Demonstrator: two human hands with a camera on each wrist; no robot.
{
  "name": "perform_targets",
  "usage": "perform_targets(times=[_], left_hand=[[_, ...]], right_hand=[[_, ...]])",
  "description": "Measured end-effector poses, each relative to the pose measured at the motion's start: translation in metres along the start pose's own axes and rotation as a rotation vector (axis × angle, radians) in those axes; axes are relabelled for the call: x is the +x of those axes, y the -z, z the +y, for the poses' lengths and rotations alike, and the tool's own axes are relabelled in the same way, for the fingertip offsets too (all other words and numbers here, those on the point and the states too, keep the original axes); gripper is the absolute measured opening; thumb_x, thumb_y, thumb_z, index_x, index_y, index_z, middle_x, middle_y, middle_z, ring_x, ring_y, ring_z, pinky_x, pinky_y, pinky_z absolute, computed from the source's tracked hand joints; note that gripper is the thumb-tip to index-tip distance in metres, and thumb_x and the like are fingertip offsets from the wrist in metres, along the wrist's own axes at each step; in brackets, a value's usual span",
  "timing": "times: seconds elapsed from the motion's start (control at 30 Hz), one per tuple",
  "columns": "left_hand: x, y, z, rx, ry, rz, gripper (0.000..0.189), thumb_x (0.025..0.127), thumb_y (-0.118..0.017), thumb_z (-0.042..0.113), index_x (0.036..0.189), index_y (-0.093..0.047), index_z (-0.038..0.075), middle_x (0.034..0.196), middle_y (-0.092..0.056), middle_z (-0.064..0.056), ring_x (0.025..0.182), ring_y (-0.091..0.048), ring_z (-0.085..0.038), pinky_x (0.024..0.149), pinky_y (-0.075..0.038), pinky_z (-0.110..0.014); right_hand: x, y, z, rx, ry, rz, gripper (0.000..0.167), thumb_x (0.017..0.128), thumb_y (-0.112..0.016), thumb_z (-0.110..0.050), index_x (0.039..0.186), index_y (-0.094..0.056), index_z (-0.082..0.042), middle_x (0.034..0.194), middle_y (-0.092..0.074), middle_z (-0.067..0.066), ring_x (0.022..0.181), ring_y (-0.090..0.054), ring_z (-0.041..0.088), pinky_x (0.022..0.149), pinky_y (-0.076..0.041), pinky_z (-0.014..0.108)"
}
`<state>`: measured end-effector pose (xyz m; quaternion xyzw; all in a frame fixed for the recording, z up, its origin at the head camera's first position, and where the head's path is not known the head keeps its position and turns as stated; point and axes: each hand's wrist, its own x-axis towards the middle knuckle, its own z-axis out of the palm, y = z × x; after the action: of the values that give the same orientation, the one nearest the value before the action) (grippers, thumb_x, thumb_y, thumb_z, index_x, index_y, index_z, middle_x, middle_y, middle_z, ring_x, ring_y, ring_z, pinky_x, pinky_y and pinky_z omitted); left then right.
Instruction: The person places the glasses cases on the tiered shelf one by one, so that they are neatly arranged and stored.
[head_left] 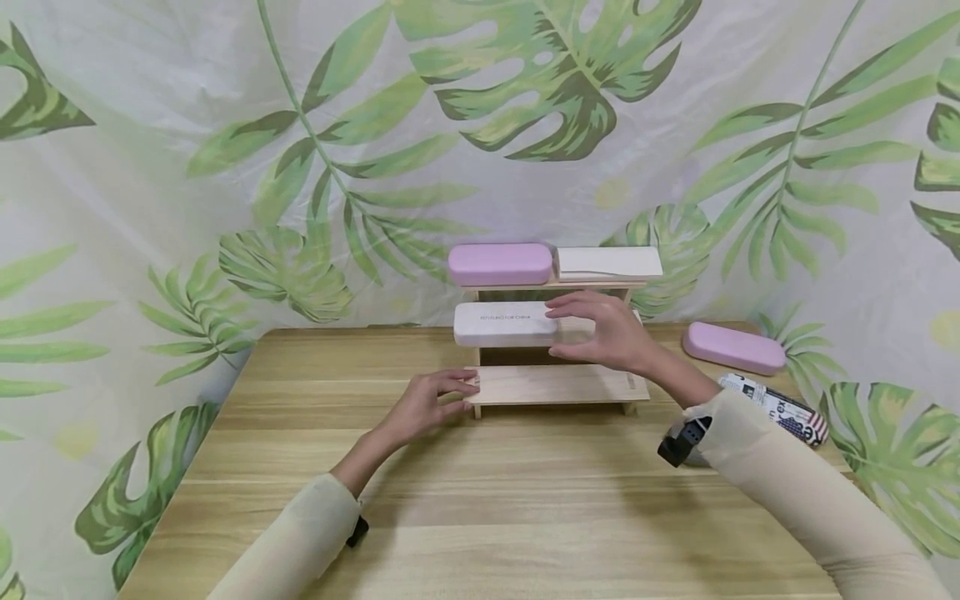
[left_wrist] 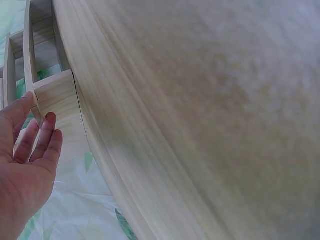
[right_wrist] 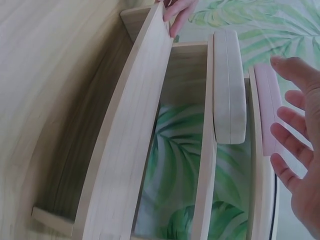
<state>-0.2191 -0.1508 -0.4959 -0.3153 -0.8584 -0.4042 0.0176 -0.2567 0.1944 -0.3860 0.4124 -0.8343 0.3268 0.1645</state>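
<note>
A three-tier wooden display rack point(head_left: 558, 385) stands at the table's back. My left hand point(head_left: 420, 408) holds the left end of its lowest board, thumb and fingertips on either side of the edge in the left wrist view. My right hand point(head_left: 609, 333) hovers before the middle tier with fingers spread and holds nothing. Just left of its fingertips, a white glasses case point(head_left: 504, 325) with small lettering lies on that tier. On the top tier sit a pink glasses case point(head_left: 499, 264) and a flat white case point(head_left: 609, 262). The lowest board point(right_wrist: 125, 135) is bare.
Right of the rack, another pink glasses case point(head_left: 735, 348) lies on the wooden table point(head_left: 480, 517). A patterned case with printed letters point(head_left: 776, 408) is beside it, partly covered by my right sleeve. Behind hangs a leaf-print curtain point(head_left: 375, 125).
</note>
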Motion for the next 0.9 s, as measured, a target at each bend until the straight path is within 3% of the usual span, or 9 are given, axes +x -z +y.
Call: perform_targets(times=[0.3,0.9], left_hand=[[-0.001,0.000,0.001,0.001,0.010,0.003,0.024,0.092,-0.082,0.004,0.116,-0.081,0.003,0.139,-0.070,-0.014,0.132,-0.065,-0.033,0.113,-0.050,-0.049],[0.000,-0.001,-0.002,0.000,0.005,-0.004,0.024,0.092,-0.082,0.004,0.116,-0.081,0.004,0.139,-0.070,-0.012,0.132,-0.065,-0.032,0.112,-0.052,-0.049]], right_hand=[[-0.016,0.010,0.003,-0.017,0.033,-0.010,0.052,0.075,-0.097,-0.019,0.120,-0.078,-0.001,0.128,-0.075,0.012,0.119,-0.069,0.034,0.098,-0.058,0.054],[-0.055,0.034,0.011,-0.089,-0.016,-0.047,0.051,0.073,-0.097,-0.017,0.120,-0.079,-0.006,0.127,-0.076,0.010,0.117,-0.070,0.033,0.094,-0.057,0.056]])
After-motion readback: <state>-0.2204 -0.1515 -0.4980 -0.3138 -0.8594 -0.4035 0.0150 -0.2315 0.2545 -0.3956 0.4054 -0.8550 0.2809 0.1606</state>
